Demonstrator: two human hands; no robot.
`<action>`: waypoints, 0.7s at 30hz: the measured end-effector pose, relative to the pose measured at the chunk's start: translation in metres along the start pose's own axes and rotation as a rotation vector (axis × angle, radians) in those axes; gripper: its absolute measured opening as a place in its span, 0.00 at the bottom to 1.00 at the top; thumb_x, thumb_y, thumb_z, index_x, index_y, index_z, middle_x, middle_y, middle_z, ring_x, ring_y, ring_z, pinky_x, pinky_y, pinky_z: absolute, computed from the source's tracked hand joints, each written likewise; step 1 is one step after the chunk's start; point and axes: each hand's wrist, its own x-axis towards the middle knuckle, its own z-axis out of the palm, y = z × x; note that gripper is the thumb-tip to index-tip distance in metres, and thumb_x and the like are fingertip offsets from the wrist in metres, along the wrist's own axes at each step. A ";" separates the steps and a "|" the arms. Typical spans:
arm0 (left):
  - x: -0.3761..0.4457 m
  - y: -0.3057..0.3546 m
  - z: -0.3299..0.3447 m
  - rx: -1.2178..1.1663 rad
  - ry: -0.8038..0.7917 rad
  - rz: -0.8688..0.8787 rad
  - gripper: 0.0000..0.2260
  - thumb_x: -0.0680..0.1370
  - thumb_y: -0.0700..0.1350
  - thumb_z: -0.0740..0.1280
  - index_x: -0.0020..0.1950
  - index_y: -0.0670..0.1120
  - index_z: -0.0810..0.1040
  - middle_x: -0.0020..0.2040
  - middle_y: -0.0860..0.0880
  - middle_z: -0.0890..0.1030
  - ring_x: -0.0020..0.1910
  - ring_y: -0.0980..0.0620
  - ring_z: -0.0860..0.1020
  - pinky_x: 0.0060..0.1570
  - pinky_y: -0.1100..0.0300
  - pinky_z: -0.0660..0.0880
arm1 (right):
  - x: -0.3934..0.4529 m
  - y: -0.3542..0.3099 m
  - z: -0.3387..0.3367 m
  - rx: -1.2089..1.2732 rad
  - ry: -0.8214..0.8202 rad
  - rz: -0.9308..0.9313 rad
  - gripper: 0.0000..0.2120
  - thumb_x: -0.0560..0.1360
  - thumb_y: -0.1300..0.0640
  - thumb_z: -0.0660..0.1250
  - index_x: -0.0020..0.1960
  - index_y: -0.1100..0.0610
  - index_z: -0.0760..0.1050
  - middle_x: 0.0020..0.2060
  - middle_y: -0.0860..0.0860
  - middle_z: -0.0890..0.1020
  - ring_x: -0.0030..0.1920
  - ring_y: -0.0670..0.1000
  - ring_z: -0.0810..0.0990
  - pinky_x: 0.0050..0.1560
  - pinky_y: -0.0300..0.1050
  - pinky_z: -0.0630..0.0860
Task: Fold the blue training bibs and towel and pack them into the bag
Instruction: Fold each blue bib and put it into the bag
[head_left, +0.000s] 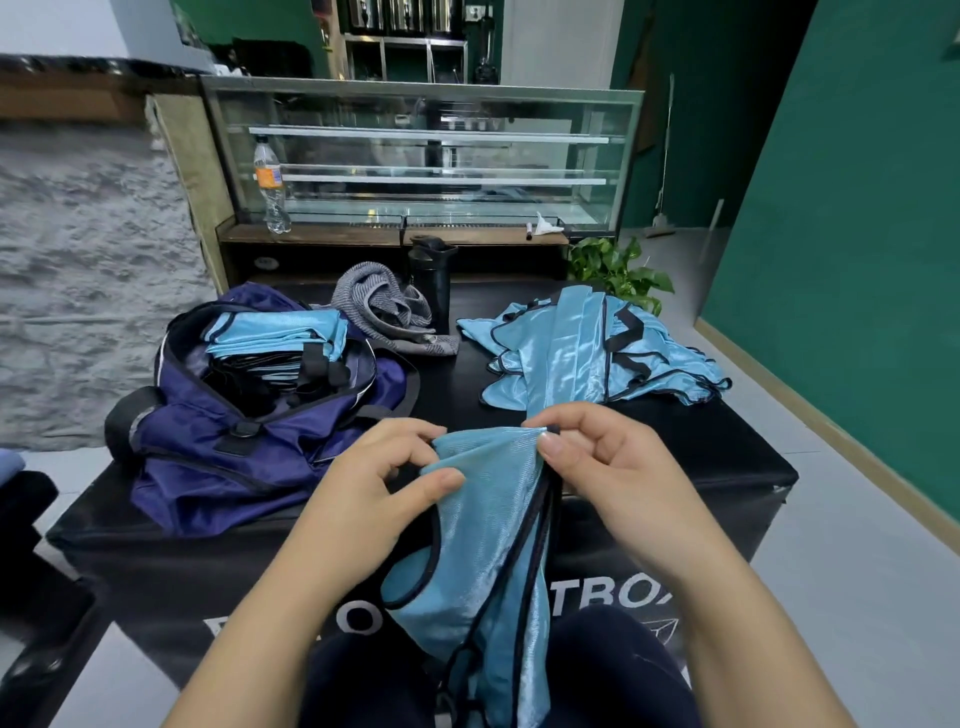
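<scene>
Fingers and thumb of the left hand pinch the top edge of a blue bib, while the right hand pinches the same edge at its black-trimmed corner, thumb pressed against the curled fingers. The bib hangs from both hands over the person's lap, in front of the black table.

On the table's left half lies the open navy bag, with folded bibs stacked inside its mouth. On the table's right half, well apart from the bag, a heap of unfolded bibs spreads out, shiny blue with black trim. At the table's far edge, between bag and heap, a grey towel lies crumpled, touching the bag's far end. Just beside the towel, toward the heap, stands a dark bottle, upright.

Beyond the table runs a glass display case on a wooden counter; a clear plastic bottle with an orange label stands upright at the case's left end. A green plant shows behind the table's far right corner.
</scene>
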 end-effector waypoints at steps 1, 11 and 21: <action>0.000 0.000 0.002 -0.069 -0.007 -0.005 0.12 0.64 0.62 0.67 0.35 0.54 0.78 0.52 0.61 0.80 0.51 0.60 0.78 0.52 0.64 0.72 | 0.000 0.000 0.000 -0.004 -0.001 0.006 0.07 0.77 0.65 0.63 0.48 0.57 0.78 0.32 0.46 0.83 0.33 0.39 0.78 0.37 0.29 0.71; 0.016 0.016 -0.015 0.082 -0.012 0.100 0.14 0.64 0.62 0.69 0.36 0.53 0.78 0.34 0.50 0.80 0.32 0.54 0.74 0.37 0.61 0.70 | 0.005 -0.016 -0.010 -0.130 -0.040 0.077 0.06 0.78 0.62 0.65 0.47 0.54 0.79 0.36 0.49 0.83 0.38 0.47 0.79 0.47 0.40 0.73; 0.083 0.117 -0.056 0.609 -0.020 0.358 0.05 0.73 0.51 0.72 0.41 0.51 0.82 0.32 0.55 0.79 0.33 0.61 0.75 0.34 0.71 0.65 | 0.075 -0.102 -0.001 -1.248 0.110 -0.203 0.10 0.72 0.67 0.61 0.45 0.53 0.73 0.42 0.49 0.77 0.47 0.53 0.73 0.40 0.44 0.63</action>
